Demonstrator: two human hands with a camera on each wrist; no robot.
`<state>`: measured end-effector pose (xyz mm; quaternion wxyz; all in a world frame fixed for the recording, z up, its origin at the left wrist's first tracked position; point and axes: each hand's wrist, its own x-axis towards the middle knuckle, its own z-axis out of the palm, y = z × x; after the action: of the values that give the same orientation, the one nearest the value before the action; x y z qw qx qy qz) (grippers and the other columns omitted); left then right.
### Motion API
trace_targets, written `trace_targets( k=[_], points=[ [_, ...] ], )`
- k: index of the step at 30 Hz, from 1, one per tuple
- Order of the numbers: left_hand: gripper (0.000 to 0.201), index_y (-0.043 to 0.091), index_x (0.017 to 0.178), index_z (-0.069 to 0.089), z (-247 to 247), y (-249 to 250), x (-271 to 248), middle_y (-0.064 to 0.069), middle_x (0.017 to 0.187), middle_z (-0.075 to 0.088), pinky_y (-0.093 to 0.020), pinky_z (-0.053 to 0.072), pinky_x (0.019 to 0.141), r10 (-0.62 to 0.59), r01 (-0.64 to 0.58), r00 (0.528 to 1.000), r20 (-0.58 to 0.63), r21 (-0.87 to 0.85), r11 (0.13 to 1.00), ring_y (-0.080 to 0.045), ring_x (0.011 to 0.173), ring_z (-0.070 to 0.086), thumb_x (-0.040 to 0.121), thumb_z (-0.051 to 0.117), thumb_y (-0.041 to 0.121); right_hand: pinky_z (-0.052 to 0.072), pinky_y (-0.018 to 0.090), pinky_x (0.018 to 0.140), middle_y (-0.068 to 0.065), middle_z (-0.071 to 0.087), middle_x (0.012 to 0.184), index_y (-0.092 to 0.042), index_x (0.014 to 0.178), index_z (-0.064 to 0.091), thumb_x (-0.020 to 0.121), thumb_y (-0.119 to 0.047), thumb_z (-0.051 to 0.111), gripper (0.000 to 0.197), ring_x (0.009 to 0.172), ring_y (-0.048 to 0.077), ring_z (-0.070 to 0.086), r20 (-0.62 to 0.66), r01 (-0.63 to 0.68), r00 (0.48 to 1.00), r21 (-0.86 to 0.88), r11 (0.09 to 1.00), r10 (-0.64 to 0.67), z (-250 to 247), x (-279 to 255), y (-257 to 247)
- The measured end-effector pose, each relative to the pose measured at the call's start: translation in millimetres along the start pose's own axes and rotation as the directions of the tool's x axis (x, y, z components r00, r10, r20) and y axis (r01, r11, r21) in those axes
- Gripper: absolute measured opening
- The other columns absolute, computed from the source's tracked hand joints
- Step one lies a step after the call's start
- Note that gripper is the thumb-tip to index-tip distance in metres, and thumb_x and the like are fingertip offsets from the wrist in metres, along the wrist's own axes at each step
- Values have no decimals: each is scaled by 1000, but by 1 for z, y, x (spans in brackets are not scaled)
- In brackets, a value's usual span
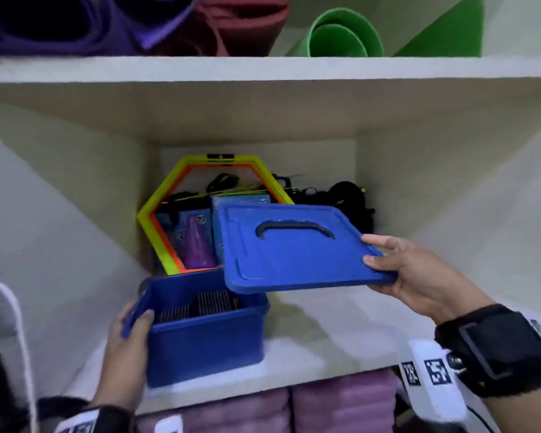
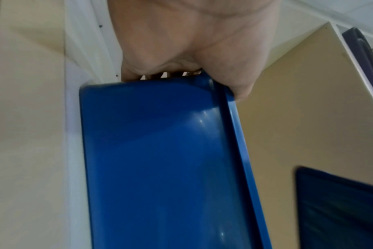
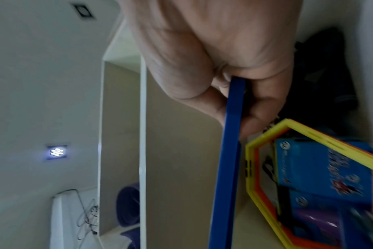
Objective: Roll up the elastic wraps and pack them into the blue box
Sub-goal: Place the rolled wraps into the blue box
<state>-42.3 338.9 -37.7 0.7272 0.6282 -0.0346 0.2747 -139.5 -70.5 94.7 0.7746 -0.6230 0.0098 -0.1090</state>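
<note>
A blue box [image 1: 206, 345] stands near the front edge of a pale shelf [image 1: 341, 332], lid off, with dark ribbed rolled wraps [image 1: 200, 306] inside. My left hand [image 1: 132, 326] grips the box's left rim, thumb over the edge; the left wrist view shows the box wall [image 2: 160, 160] under my left hand [image 2: 181, 67]. My right hand [image 1: 397, 264] pinches the right edge of the blue lid [image 1: 294, 248], held tilted above and to the right of the box. In the right wrist view the lid [image 3: 228, 168] is edge-on in my right hand [image 3: 234, 87].
Behind the box lean a yellow-orange hexagon ring [image 1: 156, 226], blue cartons [image 1: 188, 226], a purple cone [image 1: 197, 245] and black straps [image 1: 347, 195]. Rolled purple, maroon and green mats [image 1: 341, 35] lie on the shelf above. Folded pink towels [image 1: 341, 407] fill the shelf below.
</note>
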Motion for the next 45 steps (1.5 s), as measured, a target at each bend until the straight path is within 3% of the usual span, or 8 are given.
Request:
trace_targets(
  k=[4,11,16,20,28,31,37,45],
  points=[
    [31,34,130,61,12,7,-25,6,130,68,-54,45,108,-58,62,995,79,-54,997,-18,122,63,100,57,39,50,29,55,8,67,98,-11,131,57,92,9,57,44,63,15,63,13,-114,993,-100,988,115,38,37,26],
    [44,36,125,66,51,17,-60,10,116,73,-41,50,82,-220,249,947,233,-106,963,-13,98,64,107,29,49,49,31,60,16,62,115,-9,135,53,92,13,55,48,78,21,61,41,-177,980,-279,944,196,70,78,42],
    [39,25,116,71,65,27,-60,-1,117,74,-51,54,93,-275,300,931,241,-69,952,-16,96,65,104,42,47,49,27,52,14,63,113,-9,133,53,91,12,57,47,76,19,63,25,-200,974,-378,904,226,69,93,46],
    [29,13,118,68,71,25,-50,-3,109,76,-37,56,74,-280,301,939,199,-84,950,-13,88,69,103,52,32,52,31,54,17,59,118,-9,122,56,90,10,60,38,82,24,62,13,-181,977,-464,867,211,64,99,44],
    [32,21,131,56,73,24,-36,-4,93,77,-37,57,70,-260,266,961,93,-61,962,-13,82,73,100,60,18,57,38,64,5,60,94,-14,103,56,85,-27,76,30,85,26,62,74,53,997,-895,443,29,50,106,33],
    [35,20,133,54,74,28,-32,-7,91,75,-36,57,69,-249,253,966,71,-50,966,-13,78,72,99,60,15,56,36,66,4,57,95,-13,103,52,92,-25,68,23,91,27,61,42,-21,994,-823,567,98,36,112,43],
    [45,10,138,50,74,33,-23,-15,104,72,-39,57,79,-210,210,978,7,-19,977,-24,88,70,95,63,4,55,32,64,5,56,55,-12,71,52,96,-3,58,27,48,16,57,164,-204,947,-356,912,276,19,116,80],
    [23,3,118,62,79,31,-16,-11,96,74,-49,55,90,-227,227,969,-99,-9,974,-28,86,67,98,61,15,53,27,48,12,62,91,-3,117,52,96,-3,60,22,68,26,65,21,-179,983,-70,981,181,15,120,88]
  ],
)
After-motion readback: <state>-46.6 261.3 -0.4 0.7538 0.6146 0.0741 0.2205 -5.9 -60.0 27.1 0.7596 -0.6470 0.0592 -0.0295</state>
